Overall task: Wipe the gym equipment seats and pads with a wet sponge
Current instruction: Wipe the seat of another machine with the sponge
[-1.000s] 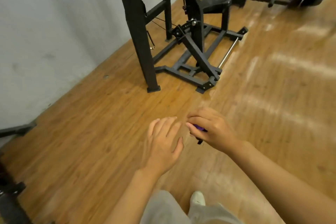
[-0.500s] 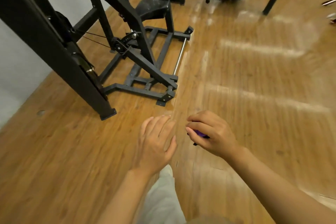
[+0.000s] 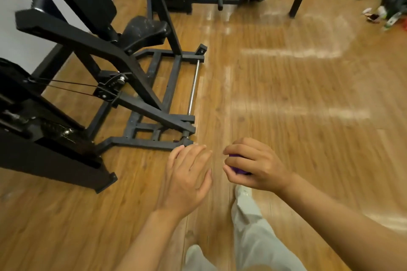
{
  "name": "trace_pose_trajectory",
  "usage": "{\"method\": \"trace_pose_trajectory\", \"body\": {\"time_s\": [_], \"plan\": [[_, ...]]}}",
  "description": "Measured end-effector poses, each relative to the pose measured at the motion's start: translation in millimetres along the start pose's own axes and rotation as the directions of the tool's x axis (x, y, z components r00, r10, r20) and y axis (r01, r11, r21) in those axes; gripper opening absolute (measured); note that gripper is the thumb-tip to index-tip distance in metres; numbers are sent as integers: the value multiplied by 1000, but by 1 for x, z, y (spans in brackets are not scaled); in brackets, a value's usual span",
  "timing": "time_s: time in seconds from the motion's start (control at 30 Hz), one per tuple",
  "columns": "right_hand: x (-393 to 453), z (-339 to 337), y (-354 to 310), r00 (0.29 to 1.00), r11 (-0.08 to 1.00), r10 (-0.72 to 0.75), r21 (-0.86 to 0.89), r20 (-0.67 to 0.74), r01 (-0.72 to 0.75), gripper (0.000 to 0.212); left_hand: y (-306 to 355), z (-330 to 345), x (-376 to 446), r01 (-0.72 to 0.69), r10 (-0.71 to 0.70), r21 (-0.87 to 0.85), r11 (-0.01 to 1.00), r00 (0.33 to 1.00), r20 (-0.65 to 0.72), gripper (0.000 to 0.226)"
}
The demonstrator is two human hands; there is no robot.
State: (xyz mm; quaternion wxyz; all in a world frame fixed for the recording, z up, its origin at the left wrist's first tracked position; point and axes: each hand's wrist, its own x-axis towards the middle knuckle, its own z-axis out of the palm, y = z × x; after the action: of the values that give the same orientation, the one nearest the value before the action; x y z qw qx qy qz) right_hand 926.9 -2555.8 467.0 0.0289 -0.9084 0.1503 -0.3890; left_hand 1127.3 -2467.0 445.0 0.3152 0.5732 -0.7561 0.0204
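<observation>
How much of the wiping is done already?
Nothing shown looks wiped yet. The right hand grips the purple sponge above the floor, and the left hand is open and holds nothing. The black seat on the machine still looks dusty, so wiping it is still to do.

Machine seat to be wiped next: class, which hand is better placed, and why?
The right hand: it already grips the purple sponge. The left hand is open and holds nothing. The black seat lies ahead to the left.
</observation>
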Motion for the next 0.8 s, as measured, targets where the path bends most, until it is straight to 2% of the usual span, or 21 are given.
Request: {"method": "trace_pose_trajectory", "body": {"time_s": [0.1,0.3,0.47,0.8], "plan": [[2,-3,58,999,999,-33,29,3,33,15,-2,26,48,1,0,20,1000,1000,-5,35],[15,-21,176,998,992,-58,117,9,57,14,9,76,139,97,-96,64,993,995,-20,35],[30,-25,256,1000,986,-7,165,-2,8,16,6,108,201,152,-153,77,985,988,-2,35],[82,30,389,999,960,0,281,40,-11,17,-69,163,305,279,-280,101,955,960,-10,34]]}}
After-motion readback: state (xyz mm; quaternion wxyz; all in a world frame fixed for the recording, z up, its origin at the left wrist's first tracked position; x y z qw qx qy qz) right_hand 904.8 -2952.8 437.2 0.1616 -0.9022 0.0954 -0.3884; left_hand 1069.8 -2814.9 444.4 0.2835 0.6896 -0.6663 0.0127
